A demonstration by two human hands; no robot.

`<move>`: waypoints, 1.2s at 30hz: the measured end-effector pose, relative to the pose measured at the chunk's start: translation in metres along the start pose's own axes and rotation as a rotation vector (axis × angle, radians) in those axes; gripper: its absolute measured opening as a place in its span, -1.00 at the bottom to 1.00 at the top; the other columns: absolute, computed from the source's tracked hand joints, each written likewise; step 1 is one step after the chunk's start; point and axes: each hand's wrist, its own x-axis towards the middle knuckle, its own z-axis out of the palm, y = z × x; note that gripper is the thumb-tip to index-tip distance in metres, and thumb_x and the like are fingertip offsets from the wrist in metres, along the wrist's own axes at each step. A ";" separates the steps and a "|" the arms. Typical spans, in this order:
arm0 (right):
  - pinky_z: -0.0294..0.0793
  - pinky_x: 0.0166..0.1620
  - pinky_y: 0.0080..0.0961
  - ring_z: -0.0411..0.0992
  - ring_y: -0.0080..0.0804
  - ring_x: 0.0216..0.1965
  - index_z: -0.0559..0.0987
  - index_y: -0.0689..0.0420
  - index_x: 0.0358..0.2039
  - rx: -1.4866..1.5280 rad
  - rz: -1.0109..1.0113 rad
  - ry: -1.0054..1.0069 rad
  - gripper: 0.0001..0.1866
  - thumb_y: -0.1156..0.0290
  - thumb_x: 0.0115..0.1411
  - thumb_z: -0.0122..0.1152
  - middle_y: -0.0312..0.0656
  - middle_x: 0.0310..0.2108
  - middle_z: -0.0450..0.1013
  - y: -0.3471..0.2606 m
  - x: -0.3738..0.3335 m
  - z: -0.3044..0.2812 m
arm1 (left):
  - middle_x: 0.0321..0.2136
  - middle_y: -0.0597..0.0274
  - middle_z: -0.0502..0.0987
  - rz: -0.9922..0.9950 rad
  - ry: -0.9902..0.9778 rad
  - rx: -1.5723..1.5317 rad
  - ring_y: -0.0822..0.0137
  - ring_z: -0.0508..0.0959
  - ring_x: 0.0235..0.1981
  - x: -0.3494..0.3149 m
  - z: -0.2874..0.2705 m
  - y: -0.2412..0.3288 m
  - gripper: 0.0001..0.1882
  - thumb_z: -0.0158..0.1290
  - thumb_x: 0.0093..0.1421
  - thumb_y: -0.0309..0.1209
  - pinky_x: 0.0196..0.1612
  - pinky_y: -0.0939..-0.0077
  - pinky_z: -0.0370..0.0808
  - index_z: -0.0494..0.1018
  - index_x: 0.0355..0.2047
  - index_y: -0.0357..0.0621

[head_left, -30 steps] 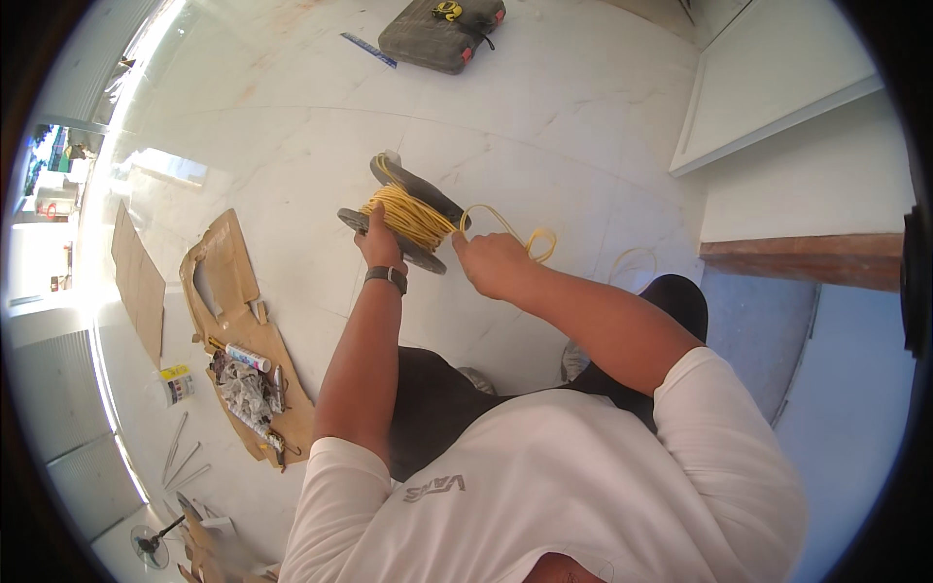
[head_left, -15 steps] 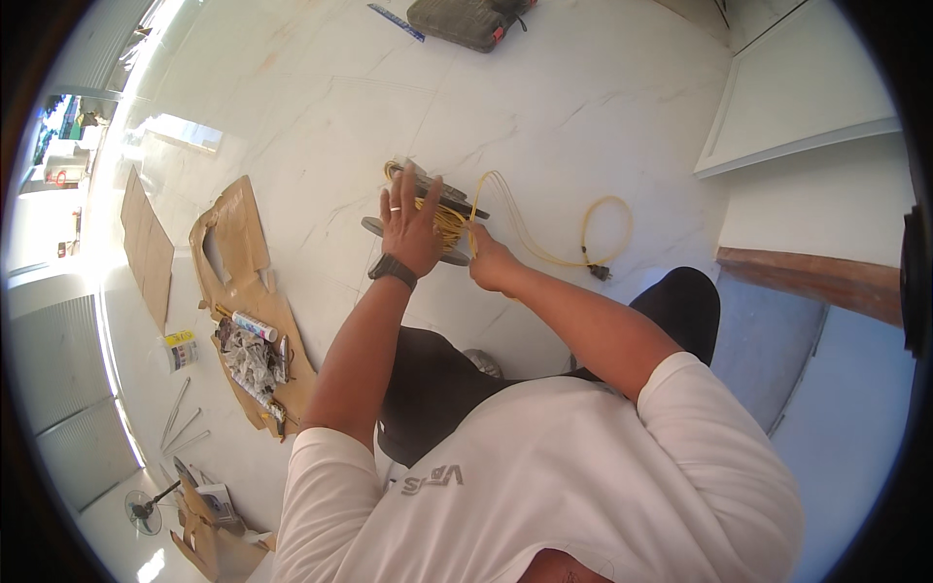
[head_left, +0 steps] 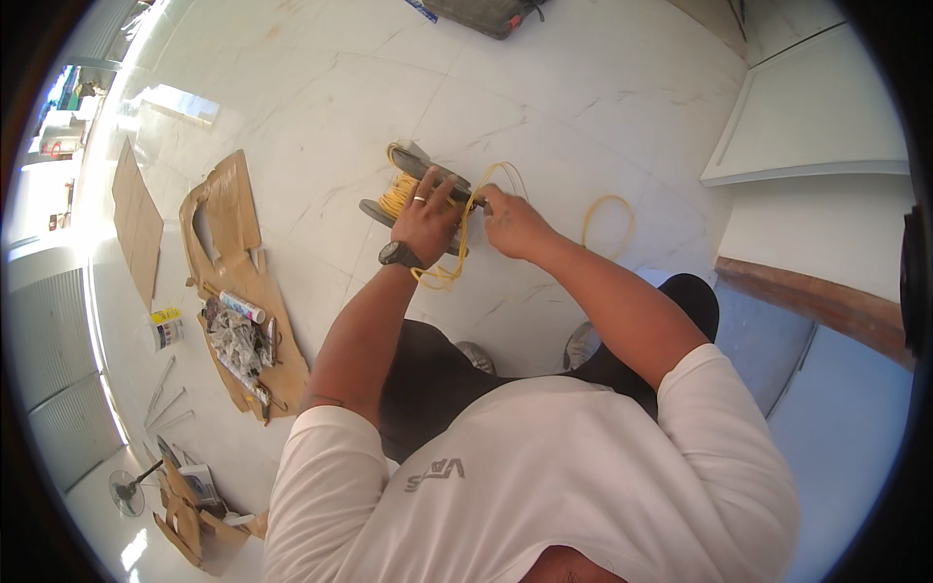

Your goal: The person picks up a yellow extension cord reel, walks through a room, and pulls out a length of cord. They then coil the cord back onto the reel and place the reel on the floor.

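Note:
A dark cord reel [head_left: 373,212] wound with yellow cord [head_left: 397,194] rests tilted on the floor in front of me. My left hand [head_left: 429,226] lies across the reel, its fingers over one dark flange, steadying it. Close by on the right, my right hand [head_left: 515,225] is closed, pinching the yellow cord beside the flange. A dark piece shows at its fingertips; I cannot tell whether it is the cord's plug or part of the reel. Loose loops of cord hang below the left hand, and another loop [head_left: 610,198] lies to the right.
At left, torn cardboard [head_left: 228,185] bears a tube [head_left: 242,306] and crumpled plastic [head_left: 238,340]. Near it stand a white-and-yellow tub [head_left: 166,330] and a fan [head_left: 126,494]. A dark case [head_left: 486,14] is at the far edge, a white cabinet [head_left: 807,117] at right.
My right hand has moved slightly right and up, close to the flange. Loose cord now drapes below my left hand, and the plug on the floor at right is no longer seen there.

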 end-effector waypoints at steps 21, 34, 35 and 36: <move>0.53 -0.26 -0.20 0.55 -0.13 -0.36 0.62 0.11 -0.40 -0.610 -0.356 0.132 -0.77 0.22 0.30 0.28 -0.20 -0.45 0.54 -0.073 -0.102 -0.122 | 0.44 0.27 0.24 -0.090 -0.172 0.011 0.01 0.01 0.54 0.004 -0.004 0.006 -0.82 0.04 0.35 -0.35 0.52 -0.06 0.05 0.50 -0.08 -0.04; 0.59 -0.11 -0.31 0.61 -0.17 -0.19 0.65 0.18 -0.07 -0.352 0.141 -0.273 -0.62 0.13 0.29 0.25 -0.06 -0.20 0.62 0.022 -0.152 -0.123 | 0.46 0.14 0.20 -0.051 -0.127 0.016 -0.07 0.03 0.52 0.002 -0.002 -0.002 -0.82 0.03 0.35 -0.31 0.51 -0.22 0.01 0.47 -0.14 -0.11; 0.61 -0.07 -0.30 0.62 -0.20 -0.14 0.56 0.22 0.07 -0.163 0.177 -0.405 -0.50 0.07 0.34 0.21 0.01 -0.15 0.62 0.027 -0.140 -0.108 | 0.46 0.14 0.20 -0.040 -0.109 0.013 -0.07 0.03 0.52 0.001 -0.001 -0.001 -0.82 0.04 0.34 -0.31 0.51 -0.23 0.00 0.46 -0.14 -0.11; 0.63 -0.04 -0.29 0.63 -0.23 -0.08 0.48 0.27 0.21 0.049 0.215 -0.543 -0.38 0.00 0.38 0.16 0.09 -0.09 0.62 0.029 -0.125 -0.088 | 0.46 0.14 0.20 -0.033 -0.096 0.020 -0.07 0.03 0.52 0.001 0.000 -0.001 -0.82 0.04 0.34 -0.30 0.51 -0.24 0.00 0.46 -0.15 -0.11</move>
